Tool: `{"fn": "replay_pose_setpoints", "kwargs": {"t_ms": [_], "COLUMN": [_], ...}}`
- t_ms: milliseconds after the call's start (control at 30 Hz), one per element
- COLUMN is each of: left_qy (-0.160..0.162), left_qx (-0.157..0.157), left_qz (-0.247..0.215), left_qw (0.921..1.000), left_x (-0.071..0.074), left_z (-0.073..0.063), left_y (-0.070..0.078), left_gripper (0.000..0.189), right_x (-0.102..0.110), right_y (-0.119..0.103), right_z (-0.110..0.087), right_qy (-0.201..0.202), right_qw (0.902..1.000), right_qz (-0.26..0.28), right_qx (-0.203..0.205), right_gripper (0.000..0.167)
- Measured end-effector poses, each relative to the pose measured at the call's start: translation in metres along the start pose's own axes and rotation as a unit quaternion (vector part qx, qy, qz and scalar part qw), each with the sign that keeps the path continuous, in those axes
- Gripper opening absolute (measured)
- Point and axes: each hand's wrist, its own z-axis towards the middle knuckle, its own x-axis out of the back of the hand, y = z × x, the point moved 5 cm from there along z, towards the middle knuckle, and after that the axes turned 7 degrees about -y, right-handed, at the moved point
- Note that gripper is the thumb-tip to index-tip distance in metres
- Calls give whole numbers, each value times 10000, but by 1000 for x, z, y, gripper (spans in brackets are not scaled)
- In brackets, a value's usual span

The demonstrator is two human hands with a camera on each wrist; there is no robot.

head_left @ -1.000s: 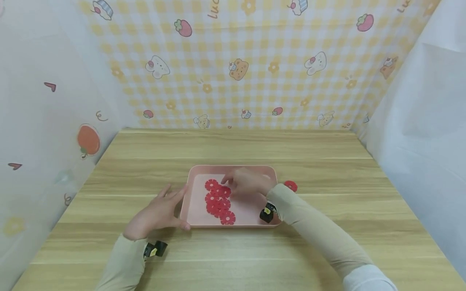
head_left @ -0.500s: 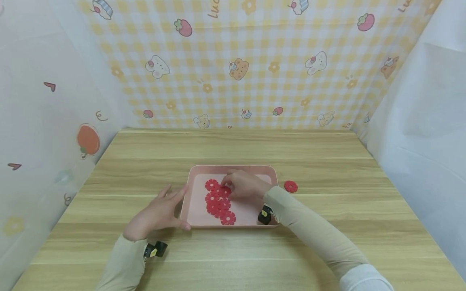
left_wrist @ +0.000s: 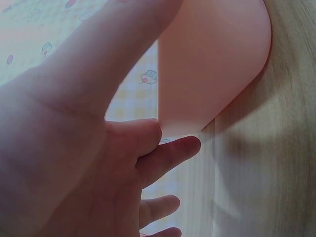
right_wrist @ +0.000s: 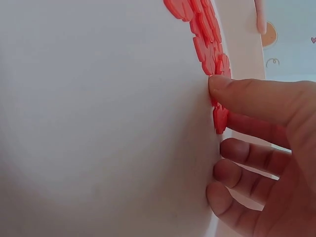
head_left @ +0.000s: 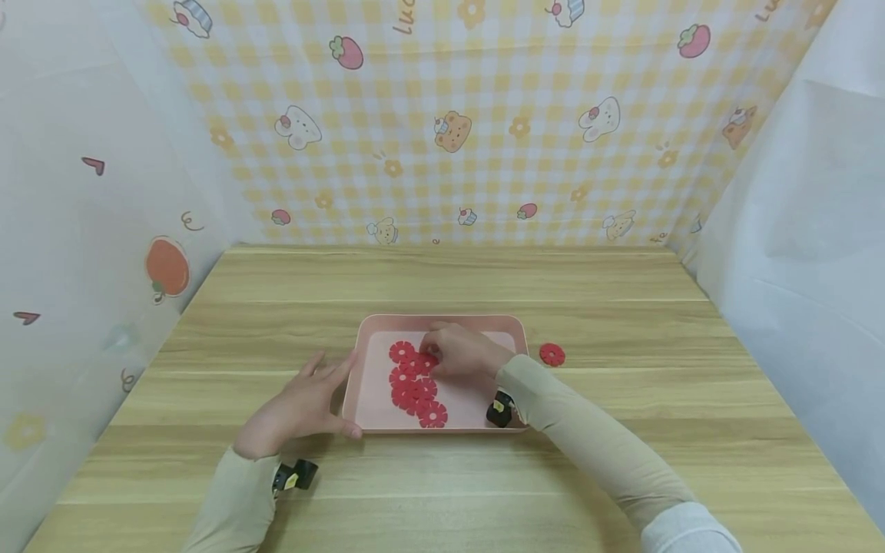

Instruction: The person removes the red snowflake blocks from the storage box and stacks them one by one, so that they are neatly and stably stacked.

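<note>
Right hand (head_left: pixel 465 352) has a red disc (head_left: pixel 425 365) pinched thumb-to-finger, left hand (head_left: pixel 299 407) is spread loosely, touching the pink tray (head_left: pixel 352 384).

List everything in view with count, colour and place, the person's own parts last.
Tray: one, pink, on the table.
Notched discs: several, overlapping, so no exact count; red, mostly in the tray's left half.
Separate disc: one, red, on the table right of the tray.
Table: one, wood-toned, under the tray.
Backdrop: one, yellow-and-white check with cartoon prints, behind the table.
Side coverings: two, whitish, left and right; prints on the left one.
Wrist devices: two, black, one at each wrist.
Sleeves: two, beige, on the forearms.
Left hand: one, bare, touching the tray's left end.
Right hand: one, bare, at the notched discs.
</note>
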Motion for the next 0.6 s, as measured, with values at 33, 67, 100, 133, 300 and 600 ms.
{"fn": "replay_pose_setpoints", "kwargs": {"t_ms": [33, 67, 100, 133, 300, 600], "left_qy": [5, 14, 20, 29, 46, 62], "left_qx": [-8, -23, -31, -56, -108, -201], "left_qz": [6, 11, 7, 20, -6, -12], "left_qw": [10000, 10000, 10000, 10000, 9999, 9998], "left_x": [0, 0, 0, 0, 0, 0], "left_z": [0, 0, 1, 1, 1, -1], "left_y": [0, 0, 0, 0, -1, -2], "left_gripper": [120, 120, 120, 120, 120, 121], "right_x": [0, 0, 0, 0, 2, 15], "right_y": [1, 1, 2, 3, 5, 7], "right_z": [0, 0, 0, 0, -3, -18], "right_qy": [9, 24, 38, 54, 66, -91], "right_qw": [10000, 10000, 10000, 10000, 9999, 9957], "right_qz": [-2, 12, 17, 33, 157, 825], "right_qx": [11, 21, 30, 33, 18, -399], "right_gripper": [33, 33, 33, 33, 34, 34]}}
